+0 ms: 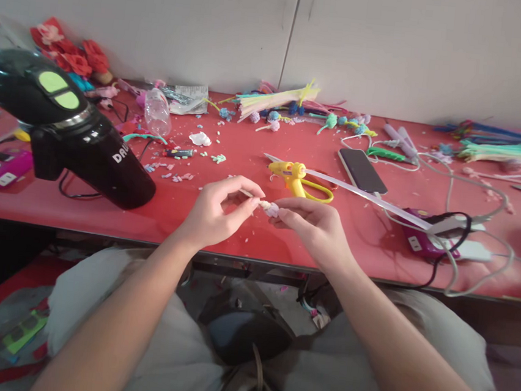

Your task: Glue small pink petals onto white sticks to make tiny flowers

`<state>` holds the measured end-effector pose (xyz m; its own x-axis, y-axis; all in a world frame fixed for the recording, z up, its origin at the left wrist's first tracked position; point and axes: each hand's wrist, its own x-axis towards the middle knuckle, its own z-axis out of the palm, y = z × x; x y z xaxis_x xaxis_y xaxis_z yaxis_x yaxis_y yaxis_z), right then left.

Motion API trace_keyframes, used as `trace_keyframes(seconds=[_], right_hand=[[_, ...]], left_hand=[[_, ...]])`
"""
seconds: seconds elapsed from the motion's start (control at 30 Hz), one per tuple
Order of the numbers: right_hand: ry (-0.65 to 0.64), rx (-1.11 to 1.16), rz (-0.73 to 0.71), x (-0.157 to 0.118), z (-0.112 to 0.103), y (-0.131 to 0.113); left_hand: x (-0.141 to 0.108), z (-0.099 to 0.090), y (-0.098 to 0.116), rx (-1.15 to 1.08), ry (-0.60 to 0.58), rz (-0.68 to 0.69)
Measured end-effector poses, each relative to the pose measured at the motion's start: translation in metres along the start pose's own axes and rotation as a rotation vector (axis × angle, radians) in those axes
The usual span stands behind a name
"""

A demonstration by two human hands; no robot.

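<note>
The left hand point(219, 212) and right hand point(317, 227) pinch the piece point(269, 208) at opposite ends, I think for steadiness.

Holds a small, pale, fuzzy piece point(270, 208) with left hand point(217, 211) and right hand point(317, 227), above the red table point(247, 145). Has a yellow glue gun point(293, 171) just past both hands, a phone point(363, 170) to the right and a big black bottle point(113, 169) to the left.
</note>
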<state>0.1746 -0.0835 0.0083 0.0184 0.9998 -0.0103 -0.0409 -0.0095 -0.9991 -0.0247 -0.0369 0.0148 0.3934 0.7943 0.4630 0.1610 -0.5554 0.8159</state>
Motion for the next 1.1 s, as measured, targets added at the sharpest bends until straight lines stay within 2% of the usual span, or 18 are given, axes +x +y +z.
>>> trace_keyframes(seconds=[0.37,0.7,0.9,1.03,1.1], right_hand=[[0.002,-0.041,-0.028,0.001,-0.002,0.001],[0.023,-0.089,-0.065,0.002,-0.002,0.002],[0.061,-0.124,-0.105,0.002,0.002,0.003],[0.047,-0.134,-0.145,0.002,0.005,0.003],[0.051,-0.211,-0.173,0.003,-0.001,0.003]], left_hand=[[0.0,0.001,0.004,0.071,-0.029,0.01],[-0.001,0.002,0.002,0.027,-0.026,-0.033],[0.0,0.007,-0.002,-0.007,0.038,-0.116],[0.001,0.01,-0.006,-0.016,0.066,-0.105],[0.002,0.01,-0.007,-0.009,0.082,-0.103]])
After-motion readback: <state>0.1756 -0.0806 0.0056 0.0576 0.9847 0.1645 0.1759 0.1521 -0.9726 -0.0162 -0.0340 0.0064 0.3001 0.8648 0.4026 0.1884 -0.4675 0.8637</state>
